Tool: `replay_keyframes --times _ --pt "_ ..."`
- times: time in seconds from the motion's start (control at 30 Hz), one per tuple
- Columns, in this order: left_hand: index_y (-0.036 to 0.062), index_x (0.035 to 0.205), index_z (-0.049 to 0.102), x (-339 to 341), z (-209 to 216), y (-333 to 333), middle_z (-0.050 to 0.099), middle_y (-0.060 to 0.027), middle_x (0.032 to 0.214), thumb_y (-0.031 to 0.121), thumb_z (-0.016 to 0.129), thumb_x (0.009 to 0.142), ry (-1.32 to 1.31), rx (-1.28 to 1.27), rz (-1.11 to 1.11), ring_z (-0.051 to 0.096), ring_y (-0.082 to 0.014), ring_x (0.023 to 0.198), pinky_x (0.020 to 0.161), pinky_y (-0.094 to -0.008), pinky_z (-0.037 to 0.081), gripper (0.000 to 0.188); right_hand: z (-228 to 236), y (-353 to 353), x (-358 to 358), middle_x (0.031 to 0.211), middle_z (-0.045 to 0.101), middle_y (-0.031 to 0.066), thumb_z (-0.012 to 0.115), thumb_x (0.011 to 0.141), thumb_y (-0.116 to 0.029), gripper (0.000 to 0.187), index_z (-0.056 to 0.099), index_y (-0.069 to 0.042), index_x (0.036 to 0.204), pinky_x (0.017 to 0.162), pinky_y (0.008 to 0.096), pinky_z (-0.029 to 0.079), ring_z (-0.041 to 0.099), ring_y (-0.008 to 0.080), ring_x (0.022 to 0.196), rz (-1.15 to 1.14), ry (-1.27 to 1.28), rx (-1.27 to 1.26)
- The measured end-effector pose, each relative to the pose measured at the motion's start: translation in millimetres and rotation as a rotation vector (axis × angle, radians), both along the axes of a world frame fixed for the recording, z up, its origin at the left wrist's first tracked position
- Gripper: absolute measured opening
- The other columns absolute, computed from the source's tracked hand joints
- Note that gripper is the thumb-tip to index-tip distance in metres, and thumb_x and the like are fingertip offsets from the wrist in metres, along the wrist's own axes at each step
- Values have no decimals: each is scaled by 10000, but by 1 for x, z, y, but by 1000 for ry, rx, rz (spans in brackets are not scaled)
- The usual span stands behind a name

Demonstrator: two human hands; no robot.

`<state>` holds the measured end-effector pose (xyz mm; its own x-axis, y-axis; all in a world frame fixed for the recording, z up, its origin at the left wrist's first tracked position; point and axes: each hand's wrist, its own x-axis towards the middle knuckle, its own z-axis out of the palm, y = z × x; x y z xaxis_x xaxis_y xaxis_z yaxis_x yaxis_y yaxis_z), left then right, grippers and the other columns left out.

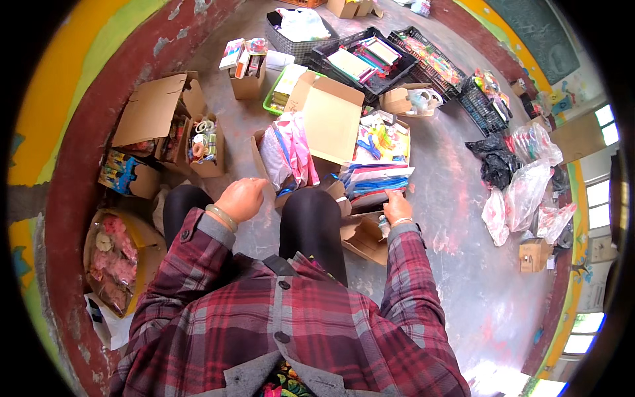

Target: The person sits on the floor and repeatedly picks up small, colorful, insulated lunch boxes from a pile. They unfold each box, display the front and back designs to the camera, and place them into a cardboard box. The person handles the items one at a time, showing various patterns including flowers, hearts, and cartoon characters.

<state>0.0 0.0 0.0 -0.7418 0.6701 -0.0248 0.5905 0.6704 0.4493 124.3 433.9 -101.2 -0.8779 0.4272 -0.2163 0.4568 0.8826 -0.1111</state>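
My right hand [397,206] is closed at the near edge of a stack of flat blue and white packets [377,180], its fingertips pressed to them. The packets stand in an open cardboard box beyond my right knee. Over the gap between my knees hangs my left hand [241,200], its fingers curled; its palm is hidden, so I cannot tell whether it holds anything. A bangle circles that wrist. Nearest to it is a box with pink and blue plastic packages [291,151]. A raised cardboard flap [326,116] stands between that box and a tray of yellow and white small goods [383,140].
Cardboard boxes [149,114] of mixed goods line the left wall. Black plastic crates [426,56] stand at the back. Clear and black plastic bags [526,188] lie at the right. An open small carton [365,239] sits beside my right knee.
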Motion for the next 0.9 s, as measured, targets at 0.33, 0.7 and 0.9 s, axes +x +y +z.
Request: replay_keyframes --times 0.33,0.7,0.9 --pt "35 1019 587 4 -21 3 627 -177 900 77 508 787 -7 16 -33 588 -355 877 778 -444 465 249 3 -10 -10 1114 523 186 517 813 -109 310 599 -155 1108 777 459 502 616 389 898 63 -152 206" --pt "45 990 593 0 -23 8 626 -180 851 76 518 771 -30 -7 -66 595 -359 849 753 -451 473 233 18 15 28 873 655 163 520 769 -173 235 712 -147 902 757 451 487 623 349 870 121 -11 70" --pt "39 996 600 2 -12 11 626 -193 858 72 512 777 -4 1 -56 596 -366 852 758 -455 474 238 138 26 79 919 653 181 488 755 -134 251 692 -59 880 784 425 480 619 346 897 160 246 10"
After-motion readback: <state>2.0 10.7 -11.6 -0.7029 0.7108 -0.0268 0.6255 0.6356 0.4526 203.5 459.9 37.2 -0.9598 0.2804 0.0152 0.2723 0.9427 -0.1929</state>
